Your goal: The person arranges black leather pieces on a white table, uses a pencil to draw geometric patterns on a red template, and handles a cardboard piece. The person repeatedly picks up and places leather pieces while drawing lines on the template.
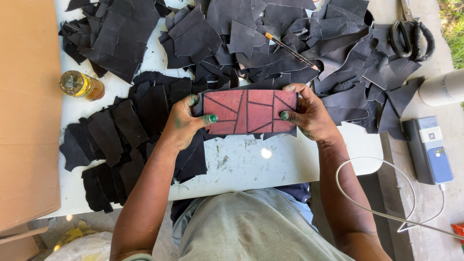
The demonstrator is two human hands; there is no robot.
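A grey shirt (pixel 251 227) is filling the foreground; the left hand (pixel 183 126) and right hand (pixel 309 116) are gripping a red, line-scored rectangular panel (pixel 249 111) above black leather scraps (pixel 145 116) on a scuffed white table (pixel 241 162).

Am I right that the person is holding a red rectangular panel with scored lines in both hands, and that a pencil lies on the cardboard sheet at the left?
Not quite. The head view shows the pencil lying on the black leather scraps above the hands, not on the cardboard sheet. The rest holds: left hand and right hand both grip the red rectangular panel with scored lines.
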